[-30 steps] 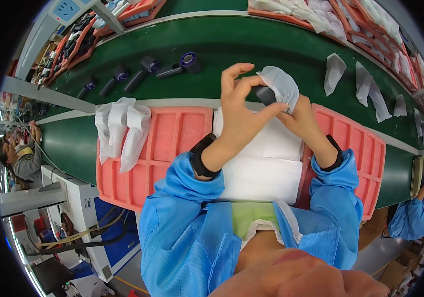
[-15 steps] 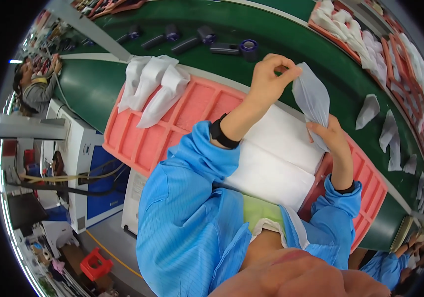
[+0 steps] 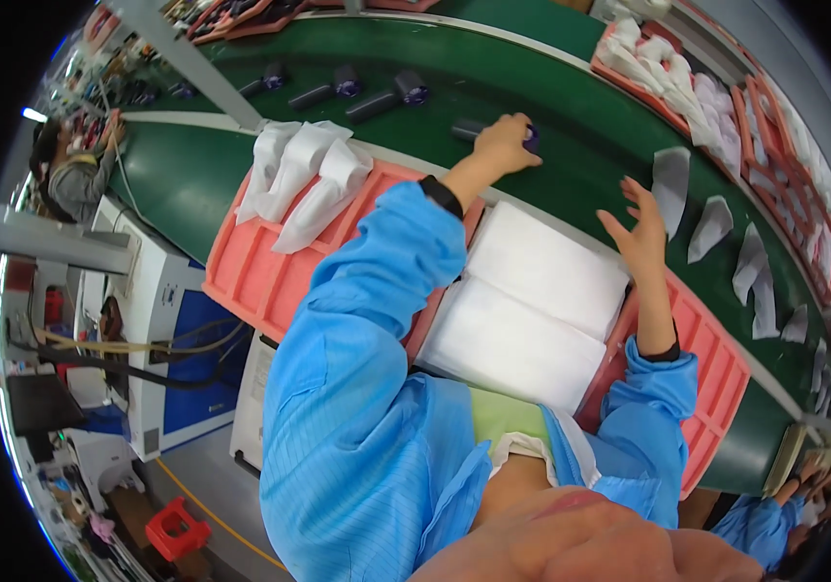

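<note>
We take the stack of white sheets (image 3: 546, 252) as our landmark. Just beyond its far left corner, on the green belt (image 3: 575, 102), lies the dark device (image 3: 468, 129). Our left hand (image 3: 505, 145) is over it with bent fingers; we cannot tell whether they already press it. Our right hand (image 3: 642, 241), right of the stack, has spread fingers and holds nothing. Farther right of the stack, several white-wrapped pieces (image 3: 671, 184) lie on the belt; we judge these done. Left beyond the stack, at least three other bare devices (image 3: 374, 105) seem left to wrap. So, in our opinion, this device's wrapping is not yet begun.
</note>
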`<state>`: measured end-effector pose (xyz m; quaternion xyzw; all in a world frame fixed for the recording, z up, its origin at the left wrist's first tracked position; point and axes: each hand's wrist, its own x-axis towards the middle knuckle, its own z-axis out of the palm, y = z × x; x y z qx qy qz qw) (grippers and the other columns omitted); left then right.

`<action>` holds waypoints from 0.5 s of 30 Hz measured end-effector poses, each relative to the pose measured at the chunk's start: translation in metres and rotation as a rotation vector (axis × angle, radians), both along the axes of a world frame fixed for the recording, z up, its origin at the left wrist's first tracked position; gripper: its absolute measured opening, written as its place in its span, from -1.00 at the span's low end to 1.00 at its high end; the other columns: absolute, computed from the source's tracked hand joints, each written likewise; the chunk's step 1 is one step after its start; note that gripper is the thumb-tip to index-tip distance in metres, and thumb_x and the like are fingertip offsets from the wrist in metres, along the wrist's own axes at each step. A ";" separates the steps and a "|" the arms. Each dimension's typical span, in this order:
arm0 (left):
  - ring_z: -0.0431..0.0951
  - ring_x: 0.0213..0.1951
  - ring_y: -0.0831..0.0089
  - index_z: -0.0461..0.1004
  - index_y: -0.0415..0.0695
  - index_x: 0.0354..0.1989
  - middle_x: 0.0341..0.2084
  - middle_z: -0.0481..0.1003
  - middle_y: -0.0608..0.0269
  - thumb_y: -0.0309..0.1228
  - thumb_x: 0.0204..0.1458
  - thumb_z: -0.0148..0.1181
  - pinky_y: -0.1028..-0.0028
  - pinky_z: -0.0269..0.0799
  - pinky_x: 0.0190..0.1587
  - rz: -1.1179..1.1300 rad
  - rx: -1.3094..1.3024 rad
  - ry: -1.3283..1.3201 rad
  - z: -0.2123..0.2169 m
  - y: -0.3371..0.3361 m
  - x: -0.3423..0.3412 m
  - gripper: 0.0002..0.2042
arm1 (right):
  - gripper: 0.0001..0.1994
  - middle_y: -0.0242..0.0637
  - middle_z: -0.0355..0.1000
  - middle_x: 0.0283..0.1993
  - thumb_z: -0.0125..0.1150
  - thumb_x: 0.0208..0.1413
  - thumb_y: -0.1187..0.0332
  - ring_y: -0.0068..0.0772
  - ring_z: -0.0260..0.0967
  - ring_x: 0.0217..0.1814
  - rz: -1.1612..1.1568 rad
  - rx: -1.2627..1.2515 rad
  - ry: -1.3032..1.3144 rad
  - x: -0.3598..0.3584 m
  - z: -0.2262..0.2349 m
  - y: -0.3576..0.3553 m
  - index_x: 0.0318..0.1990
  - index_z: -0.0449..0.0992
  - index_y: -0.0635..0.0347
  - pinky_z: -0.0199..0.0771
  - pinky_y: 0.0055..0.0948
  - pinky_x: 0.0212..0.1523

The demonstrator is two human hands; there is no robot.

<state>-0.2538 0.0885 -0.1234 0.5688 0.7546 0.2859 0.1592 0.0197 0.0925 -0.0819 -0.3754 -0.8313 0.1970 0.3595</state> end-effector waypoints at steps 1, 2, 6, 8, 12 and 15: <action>0.48 -0.01 0.10 0.36 -0.09 0.03 -0.05 0.41 0.09 -0.22 -0.31 0.48 0.24 0.43 -0.01 -0.099 0.054 -0.060 0.012 -0.010 0.028 -0.35 | -0.40 -0.16 0.41 0.07 0.39 -0.12 0.39 -0.28 0.36 0.14 0.035 -0.072 0.001 0.000 -0.004 -0.005 0.15 0.35 0.21 0.36 -0.34 0.07; 0.48 -0.01 0.15 0.37 -0.09 0.03 -0.11 0.46 0.11 -0.23 -0.29 0.46 0.27 0.41 0.00 -0.200 0.103 -0.124 0.025 -0.021 0.053 -0.37 | -0.40 -0.16 0.41 0.07 0.39 -0.12 0.39 -0.28 0.36 0.14 -0.010 -0.086 0.006 -0.002 -0.006 -0.008 0.15 0.35 0.21 0.36 -0.34 0.07; 0.48 -0.04 0.04 0.34 -0.11 0.05 0.00 0.39 0.01 -0.24 -0.28 0.46 0.22 0.45 -0.08 -0.439 0.205 -0.208 0.054 -0.064 0.119 -0.35 | -0.41 -0.10 0.43 -0.04 0.42 -0.24 0.40 -0.14 0.43 -0.02 0.060 0.021 -0.046 -0.005 0.008 -0.011 0.06 0.37 0.20 0.42 -0.32 -0.05; 0.51 -0.14 0.05 0.34 -0.14 -0.01 -0.09 0.41 0.03 -0.26 -0.21 0.41 0.23 0.48 -0.21 -0.285 0.615 -0.156 0.060 -0.078 0.133 -0.44 | -0.42 -0.08 0.43 -0.07 0.42 -0.28 0.40 -0.07 0.44 -0.08 0.018 0.030 -0.079 0.002 0.016 -0.008 0.01 0.37 0.20 0.44 -0.31 -0.10; 0.53 -0.26 0.07 0.37 -0.17 -0.13 -0.22 0.43 0.07 -0.31 -0.14 0.36 0.23 0.47 -0.32 -0.472 0.427 -0.027 0.054 -0.098 0.154 -0.58 | -0.48 -0.03 0.42 -0.11 0.37 -0.31 0.43 0.07 0.41 -0.17 -0.082 0.013 -0.119 0.014 0.017 0.001 -0.07 0.37 0.22 0.44 -0.26 -0.15; 0.53 -0.33 0.09 0.40 -0.17 -0.26 -0.32 0.43 0.11 -0.33 -0.13 0.34 0.21 0.45 -0.36 -0.616 0.183 0.056 0.021 -0.099 0.171 -0.69 | -0.52 -0.03 0.42 -0.18 0.33 -0.32 0.46 0.08 0.40 -0.18 -0.134 0.069 -0.196 0.014 0.002 0.008 -0.11 0.38 0.24 0.42 -0.22 -0.16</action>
